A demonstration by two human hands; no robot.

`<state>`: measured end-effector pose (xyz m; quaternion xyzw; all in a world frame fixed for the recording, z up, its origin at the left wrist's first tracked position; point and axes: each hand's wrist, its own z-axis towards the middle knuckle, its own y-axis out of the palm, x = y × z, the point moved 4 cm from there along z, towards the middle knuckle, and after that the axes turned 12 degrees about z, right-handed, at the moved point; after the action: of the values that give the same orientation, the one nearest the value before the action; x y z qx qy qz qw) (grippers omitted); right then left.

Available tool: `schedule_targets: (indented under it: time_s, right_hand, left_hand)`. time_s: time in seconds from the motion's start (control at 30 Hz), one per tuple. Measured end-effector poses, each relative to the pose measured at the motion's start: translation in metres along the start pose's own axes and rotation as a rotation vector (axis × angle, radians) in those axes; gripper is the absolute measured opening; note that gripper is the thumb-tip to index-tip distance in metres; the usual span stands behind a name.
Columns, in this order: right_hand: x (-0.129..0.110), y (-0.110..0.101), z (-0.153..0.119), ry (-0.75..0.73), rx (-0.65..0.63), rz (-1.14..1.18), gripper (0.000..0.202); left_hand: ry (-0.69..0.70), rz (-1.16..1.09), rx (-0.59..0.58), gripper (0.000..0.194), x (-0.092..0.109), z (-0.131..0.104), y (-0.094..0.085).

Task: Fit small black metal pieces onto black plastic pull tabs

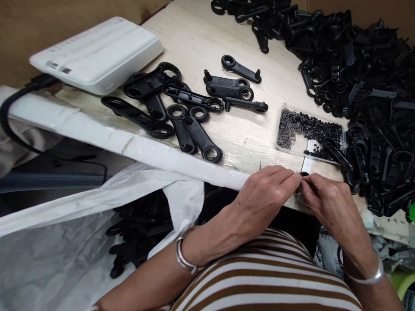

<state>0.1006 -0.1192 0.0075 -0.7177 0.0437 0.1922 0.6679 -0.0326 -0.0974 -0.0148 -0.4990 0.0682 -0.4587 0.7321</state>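
Note:
My left hand [270, 190] and my right hand [330, 198] meet at the table's front edge, fingers pinched together. Between their fingertips shows the rim of a small black plastic part [304, 174]; most of it is hidden by the fingers. Just beyond the hands lies a clear plastic box [285, 149]. It holds tiny springs [287, 127] on its left side and small black pieces [324, 131] on its right. One black plastic arm [339, 154] rests over the box's right front corner.
A large heap of black plastic arms [363, 65] covers the table's right and back. Several more arms [194, 129] lie left of centre. A white device [100, 52] with a black cable [6, 112] sits at the left. Below the edge hangs a white bag [65, 255] with black parts.

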Motion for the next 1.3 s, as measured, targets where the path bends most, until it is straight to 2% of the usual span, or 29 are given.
schedule_targets:
  time_s: [0.13,0.2,0.27,0.33,0.4,0.47,0.53,0.63,0.73,1.0,1.1,1.17,1.23,1.3]
  right_hand:
    - [-0.015,0.003,0.001,0.031,-0.032,-0.197,0.026]
    - [-0.013,0.003,0.003,0.062,-0.024,-0.182,0.026]
    - [-0.002,0.003,0.003,0.116,-0.033,0.013,0.025]
    - [0.015,0.004,0.001,0.230,-0.021,0.354,0.023]
    - [0.032,0.005,-0.006,0.377,0.082,0.687,0.023]
    - [0.042,0.007,-0.014,0.491,0.249,0.924,0.028]
    - [0.043,0.012,-0.020,0.544,0.352,1.110,0.040]
    - [0.034,0.022,-0.020,0.560,0.325,1.373,0.060]
    - [0.026,0.029,-0.015,0.569,0.314,1.558,0.061]
    - [0.019,0.032,-0.006,0.619,0.443,1.613,0.038]
    - [0.015,0.030,-0.002,0.590,0.348,1.592,0.030]
    - [0.017,0.026,-0.001,0.572,0.244,1.560,0.034]
    - [0.025,0.014,-0.001,0.553,0.191,1.535,0.044]
    - [0.040,-0.007,-0.005,0.519,0.212,1.445,0.053]
  left_hand:
    - [-0.002,-0.011,0.026,0.030,0.000,0.001,-0.003]
    - [-0.008,0.002,-0.010,0.028,0.000,0.001,-0.002]
    - [-0.022,0.017,-0.061,0.025,-0.001,0.001,0.001]
    - [-0.032,0.020,-0.089,0.022,-0.002,0.000,0.004]
    - [-0.035,0.014,-0.066,0.020,-0.002,-0.002,0.005]
    - [-0.048,0.006,0.012,0.019,-0.002,-0.003,0.005]
    - [-0.063,-0.012,0.111,0.017,0.000,-0.004,0.003]
    - [-0.058,-0.052,0.221,0.012,0.004,-0.004,-0.001]
    - [-0.053,-0.080,0.252,0.015,0.008,-0.004,-0.004]
    - [-0.042,-0.151,0.265,0.023,0.012,-0.006,-0.009]
    - [-0.049,-0.152,0.241,0.025,0.009,-0.009,-0.005]
    - [-0.051,-0.158,0.251,0.024,0.006,-0.010,-0.004]
    - [-0.025,-0.187,0.215,0.024,0.005,-0.010,-0.005]
    - [0.001,-0.211,0.152,0.025,0.002,-0.010,-0.010]
